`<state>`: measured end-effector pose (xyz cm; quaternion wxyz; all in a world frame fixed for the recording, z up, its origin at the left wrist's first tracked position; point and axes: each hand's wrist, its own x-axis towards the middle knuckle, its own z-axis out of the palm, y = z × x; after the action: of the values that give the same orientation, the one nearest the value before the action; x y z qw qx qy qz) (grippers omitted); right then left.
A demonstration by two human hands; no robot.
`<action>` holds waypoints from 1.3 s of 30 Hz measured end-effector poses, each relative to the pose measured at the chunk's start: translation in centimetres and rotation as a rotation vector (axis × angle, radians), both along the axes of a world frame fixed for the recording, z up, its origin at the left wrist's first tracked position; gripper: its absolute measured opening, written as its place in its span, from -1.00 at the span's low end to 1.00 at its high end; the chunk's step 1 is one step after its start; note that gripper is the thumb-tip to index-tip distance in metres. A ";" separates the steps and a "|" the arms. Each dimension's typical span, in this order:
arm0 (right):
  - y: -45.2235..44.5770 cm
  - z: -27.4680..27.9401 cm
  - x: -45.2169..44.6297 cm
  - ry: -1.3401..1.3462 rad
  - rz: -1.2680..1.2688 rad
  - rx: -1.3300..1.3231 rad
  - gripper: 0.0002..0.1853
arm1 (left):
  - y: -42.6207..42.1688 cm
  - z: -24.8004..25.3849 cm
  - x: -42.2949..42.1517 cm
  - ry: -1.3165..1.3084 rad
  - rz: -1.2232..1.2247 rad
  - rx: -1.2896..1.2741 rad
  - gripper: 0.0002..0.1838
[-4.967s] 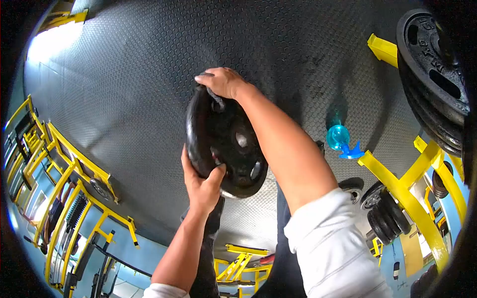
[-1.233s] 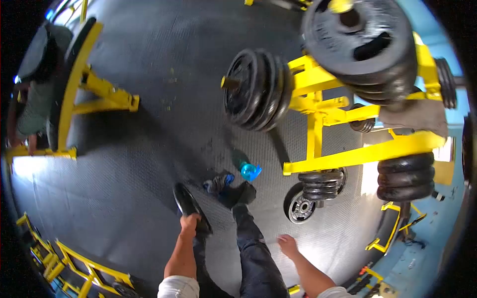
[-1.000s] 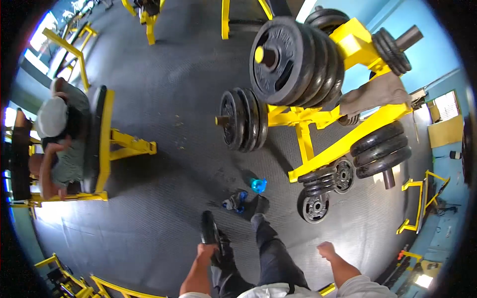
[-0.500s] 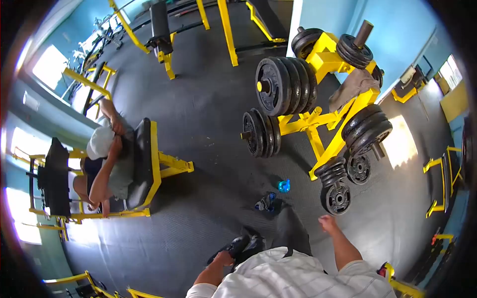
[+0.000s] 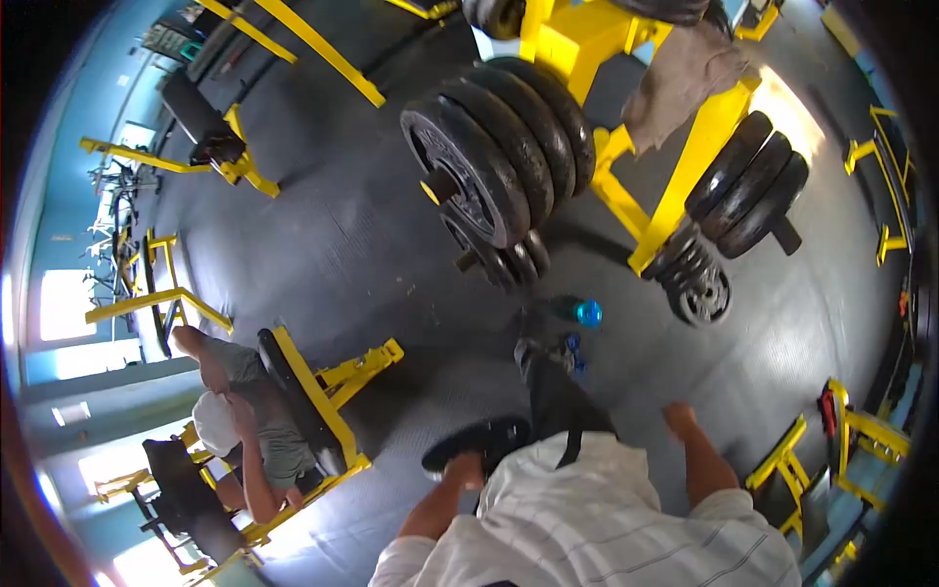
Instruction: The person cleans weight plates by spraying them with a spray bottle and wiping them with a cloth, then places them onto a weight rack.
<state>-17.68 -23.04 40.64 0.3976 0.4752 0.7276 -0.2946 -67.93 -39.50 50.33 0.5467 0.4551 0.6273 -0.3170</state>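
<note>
A dark, flat, round weight plate (image 5: 489, 435) hangs low at my left side. My left hand (image 5: 469, 470) is closed on its near edge; the fingertips are hidden. On the other side, my right hand (image 5: 678, 421) hangs beside my hip with its fingers loosely curled, and I see nothing in it. Ahead stands a yellow plate rack (image 5: 675, 196), with large black plates (image 5: 499, 147) on its left peg and several plates (image 5: 748, 186) on the right one. A grey cloth (image 5: 680, 83) drapes over its frame.
A blue bottle (image 5: 589, 313) stands on the floor near my forward foot, beside a small dark-blue item (image 5: 575, 354). Loose plates (image 5: 702, 293) lean at the rack's base. To the left a person in a white cap (image 5: 215, 423) sits on a yellow-framed bench (image 5: 323, 401).
My view has moved closer to the rack and turned, so its plates look larger. The plate at my left hand now shows more of its round face. My right hand appears farther right.
</note>
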 end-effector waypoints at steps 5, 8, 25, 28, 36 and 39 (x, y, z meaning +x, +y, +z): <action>9.1 5.5 -11.3 0.299 -1.135 -0.038 -0.66 | 7.9 -1.4 -6.1 0.080 -0.104 0.156 -0.57; 12.0 7.3 -15.4 0.409 -0.823 0.132 -0.61 | 15.6 0.0 -8.9 0.079 -0.157 0.154 -0.57; -12.5 15.5 -26.2 0.013 -1.932 -0.033 -0.87 | 36.2 -9.2 -16.7 -0.091 -0.626 0.139 -0.61; -16.6 15.5 -30.6 0.120 -2.165 -0.090 -0.86 | 32.2 -19.4 -19.7 -0.182 -0.671 0.371 -0.46; -19.7 17.5 -38.3 0.058 -2.303 -0.188 -0.87 | 33.1 -16.6 -20.7 -0.302 -0.540 0.603 -0.31; -21.5 18.1 -40.3 -0.037 -2.274 -0.186 -0.85 | 32.9 -15.5 -21.0 -0.289 -0.519 0.597 -0.29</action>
<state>-57.99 -44.56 58.76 -0.0551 0.8321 -0.1550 -0.5297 -88.93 -6.63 34.88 0.3751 0.7764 0.4729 -0.1814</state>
